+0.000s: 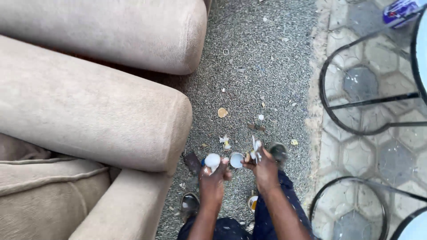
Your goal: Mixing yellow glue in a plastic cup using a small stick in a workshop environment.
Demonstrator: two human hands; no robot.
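Beige sofa cushions (89, 111) along gravel ground's (267, 53) left edge. Lower down, left hand (212, 182), grip clamped on white rounded container (212, 160), tilted toward small open can (236, 160). Right hand (265, 171), grip closed on thin white tool (255, 149). Pouring seemingly underway, unfinished.

blue and white package (399, 10) at top right corner, partly cut off

Our left hand (212, 180) and right hand (265, 170) bare, our forearms unsleeved, our dark navy trousers (284, 202) flecked with pale paint specks, our worn dark shoes (190, 205) scuffed and dusty
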